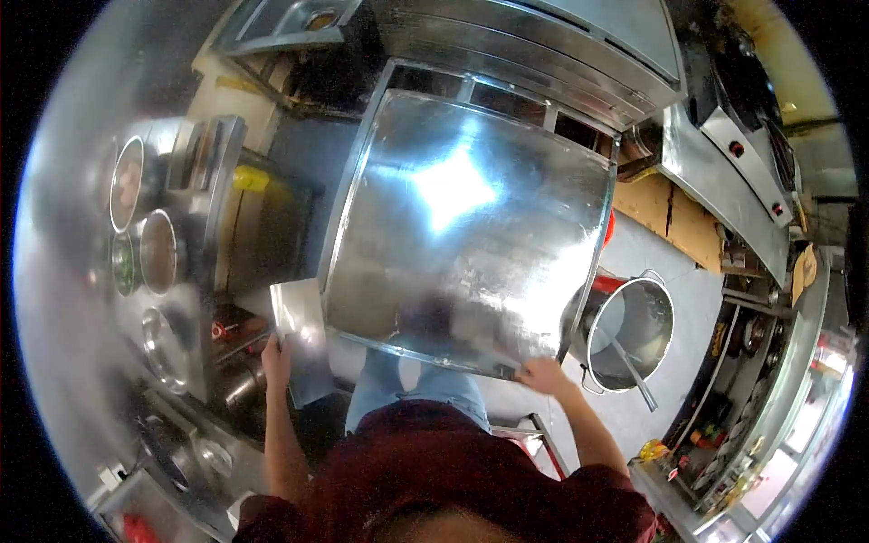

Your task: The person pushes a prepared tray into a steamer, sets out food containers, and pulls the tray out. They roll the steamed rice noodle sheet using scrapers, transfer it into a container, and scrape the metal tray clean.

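Observation:
In front of me is a large square stainless-steel top (389, 226) with a raised rim, shiny and reflecting a bright light. My left hand (276, 362) is at its left front corner, closed on the edge of a flat rectangular metal sheet (303, 348) that hangs upright beside the rim. My right hand (540, 374) is at the right front edge of the steel top, fingers curled and slightly blurred. Something thin and smeared seems to reach from it over the surface; what it is I cannot make out.
A big pot (668, 312) with a long-handled ladle (635, 373) stands on the floor to the right. Several metal bowls, one a steel bowl (159, 252), line the left counter. A stove with knobs (736, 148) is at upper right, shelves (738, 362) below it.

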Available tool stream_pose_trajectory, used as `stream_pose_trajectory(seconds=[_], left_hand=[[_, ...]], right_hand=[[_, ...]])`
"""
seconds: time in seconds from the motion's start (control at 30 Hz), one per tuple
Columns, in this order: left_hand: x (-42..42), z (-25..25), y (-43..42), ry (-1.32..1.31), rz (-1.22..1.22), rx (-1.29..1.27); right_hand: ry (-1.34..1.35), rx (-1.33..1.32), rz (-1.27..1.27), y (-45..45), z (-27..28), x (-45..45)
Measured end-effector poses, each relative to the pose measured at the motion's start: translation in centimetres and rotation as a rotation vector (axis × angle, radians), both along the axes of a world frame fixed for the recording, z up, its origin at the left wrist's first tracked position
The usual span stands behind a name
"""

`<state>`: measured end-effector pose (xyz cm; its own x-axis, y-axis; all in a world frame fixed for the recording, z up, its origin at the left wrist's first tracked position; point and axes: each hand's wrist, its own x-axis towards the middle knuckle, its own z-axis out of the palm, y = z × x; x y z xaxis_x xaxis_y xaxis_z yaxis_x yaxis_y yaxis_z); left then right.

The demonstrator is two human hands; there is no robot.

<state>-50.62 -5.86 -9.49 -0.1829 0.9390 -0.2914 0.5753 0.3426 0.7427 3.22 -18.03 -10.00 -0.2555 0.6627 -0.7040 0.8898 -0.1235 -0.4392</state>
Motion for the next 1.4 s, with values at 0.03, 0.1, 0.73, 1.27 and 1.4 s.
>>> stream_pose_trajectory(seconds=[0.03,0.1,0.73,1.27,1.4], left_hand=[[-1.4,-2.0,-0.7,0.059,-0.083,0.018],[-1.6,-3.1,-1.1,0.127,-0.098,-0.045],[4.0,4.6,2.9,0.266,-0.086,0.04],[-7.6,10.3,6.7,-0.45,0.323,0.264],[-16.7,10.7,5.0,-0.235,0.553,0.262]], right_hand=[[0.1,-0.079,0.048,-1.4,0.5,-0.4],[0.083,-0.06,0.121,-2.7,-1.3,-0.5],[0.057,0.141,0.036,4.8,-0.9,-2.9],[0.775,0.174,-0.639,24.6,9.9,-28.0],[0.835,0.056,-0.398,29.0,9.2,-40.2]])
